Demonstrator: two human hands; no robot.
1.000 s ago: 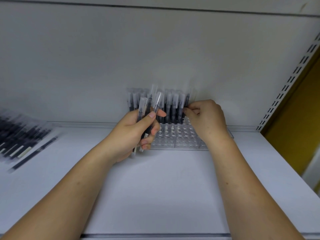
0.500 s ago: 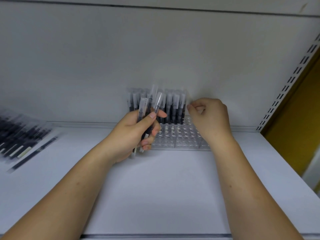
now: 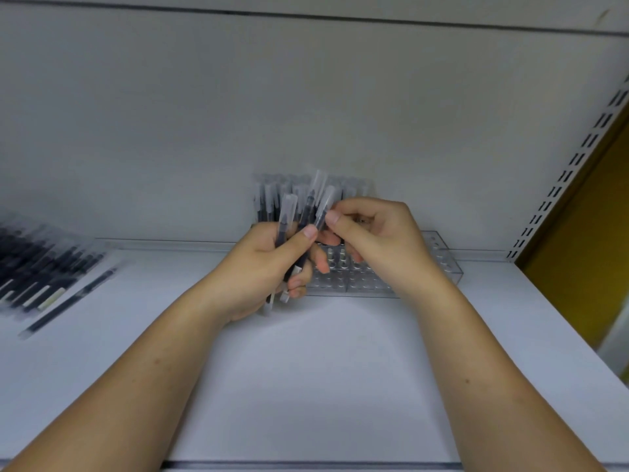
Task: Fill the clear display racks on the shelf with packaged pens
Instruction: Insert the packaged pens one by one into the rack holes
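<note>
A clear display rack [image 3: 442, 267] with rows of holes stands against the shelf's back wall. Several packaged pens [image 3: 269, 195] stand upright in its back row. My left hand [image 3: 269, 264] grips a small bundle of packaged pens [image 3: 287, 216] just in front of the rack's left part. My right hand [image 3: 381, 240] has come beside it and pinches the top of the rightmost pen of the bundle [image 3: 325, 207] between thumb and forefinger. Both hands hide the middle of the rack.
A loose pile of packaged pens [image 3: 37, 267] lies on the white shelf [image 3: 306, 369] at the far left, one pen [image 3: 68, 301] apart at its near edge. A perforated upright [image 3: 565, 172] and a yellow wall bound the right side.
My right hand left the pens standing in the rack's back row and moved left to the bundle, where it now pinches one pen. My left hand stayed in place.
</note>
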